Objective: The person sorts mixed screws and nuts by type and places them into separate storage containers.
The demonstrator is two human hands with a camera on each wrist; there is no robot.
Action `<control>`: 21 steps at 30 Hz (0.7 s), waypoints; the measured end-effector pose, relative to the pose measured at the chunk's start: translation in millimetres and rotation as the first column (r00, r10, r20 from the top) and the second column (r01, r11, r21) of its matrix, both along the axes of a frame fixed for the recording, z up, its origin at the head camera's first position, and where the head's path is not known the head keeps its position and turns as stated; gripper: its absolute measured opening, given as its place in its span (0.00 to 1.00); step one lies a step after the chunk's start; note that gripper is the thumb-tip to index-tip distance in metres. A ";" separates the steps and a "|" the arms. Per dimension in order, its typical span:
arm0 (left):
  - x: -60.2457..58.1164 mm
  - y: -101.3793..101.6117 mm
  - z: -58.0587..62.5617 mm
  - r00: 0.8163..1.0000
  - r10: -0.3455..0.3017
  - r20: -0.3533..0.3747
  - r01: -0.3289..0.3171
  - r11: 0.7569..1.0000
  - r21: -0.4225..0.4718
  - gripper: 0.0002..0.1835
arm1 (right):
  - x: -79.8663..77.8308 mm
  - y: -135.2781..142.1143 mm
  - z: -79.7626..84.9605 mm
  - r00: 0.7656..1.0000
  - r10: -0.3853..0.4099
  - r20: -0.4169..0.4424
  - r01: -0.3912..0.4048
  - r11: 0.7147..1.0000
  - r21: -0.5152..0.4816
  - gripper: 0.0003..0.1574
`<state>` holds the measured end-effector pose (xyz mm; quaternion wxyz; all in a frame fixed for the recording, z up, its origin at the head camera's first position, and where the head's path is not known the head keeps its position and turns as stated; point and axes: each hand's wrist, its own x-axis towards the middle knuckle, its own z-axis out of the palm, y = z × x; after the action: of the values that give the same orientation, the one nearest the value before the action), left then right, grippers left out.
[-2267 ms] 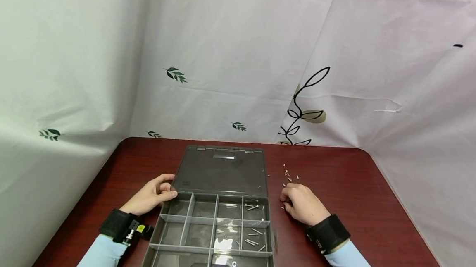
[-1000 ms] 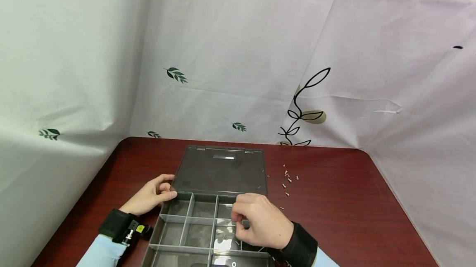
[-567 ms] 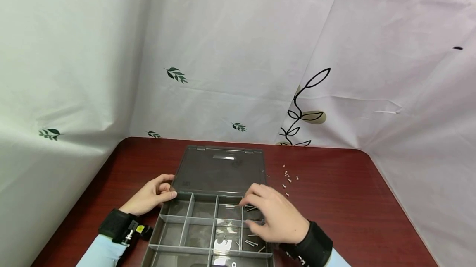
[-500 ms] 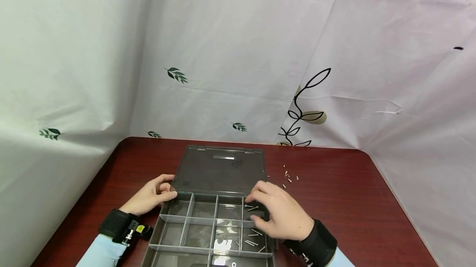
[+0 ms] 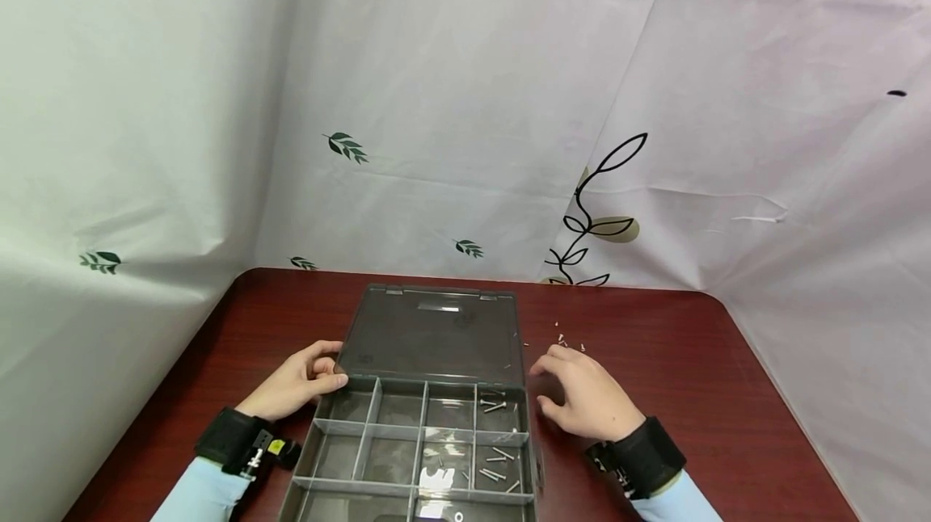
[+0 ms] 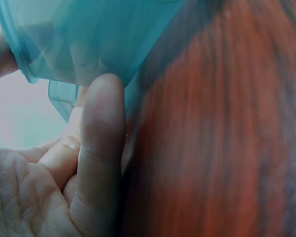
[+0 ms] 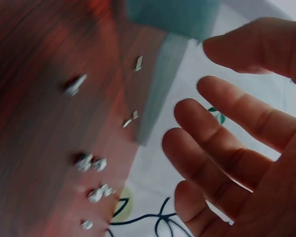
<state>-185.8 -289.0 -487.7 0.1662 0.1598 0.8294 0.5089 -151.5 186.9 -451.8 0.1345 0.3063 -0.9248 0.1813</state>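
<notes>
A grey see-through compartment box (image 5: 396, 431) lies on the table, its lid (image 5: 434, 336) folded back flat. My left hand (image 5: 294, 382) grips the box's left side near the hinge; in the left wrist view the thumb (image 6: 102, 128) presses the clear wall. Beyond the box's right edge, my right hand (image 5: 587, 393) hovers with fingers apart and nothing between them. Small screws (image 7: 76, 85) lie scattered on the table under it, partly hidden from the head view by the hand. Longer screws (image 5: 492, 474) rest in the right-hand compartments, and a small ring (image 5: 458, 517) sits in the front one.
The dark red table (image 5: 676, 393) extends to both sides and behind the box. White patterned cloth (image 5: 451, 102) hangs at the back and sides. Low dividers (image 5: 364, 451) split the box into compartments. The box's front runs out of the head view.
My right hand went from the table to above the right compartments, its fingers parted there, and it has moved back right over the loose screws. My left hand has stayed on the box.
</notes>
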 end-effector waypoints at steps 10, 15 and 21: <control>-0.3 0.6 0.3 1.000 0.006 -0.005 -0.006 1.000 -0.008 0.41 | -0.9 8.4 -12.2 0.986 -0.068 0.151 0.054 0.994 0.097 0.12; -0.7 0.6 -0.1 1.000 0.004 -0.003 -0.004 1.000 -0.012 0.41 | -2.9 7.6 -18.6 0.983 -0.076 0.164 0.059 0.993 0.105 0.13; -0.7 0.0 -0.5 1.000 -0.002 -0.004 0.002 1.000 -0.003 0.41 | -3.0 5.1 -21.4 0.979 -0.113 0.169 0.097 0.990 0.101 0.15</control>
<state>-186.5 -289.0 -488.2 0.1654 0.1613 0.8303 0.5072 -154.5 192.0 -473.2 0.0482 0.2460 -0.9552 0.1573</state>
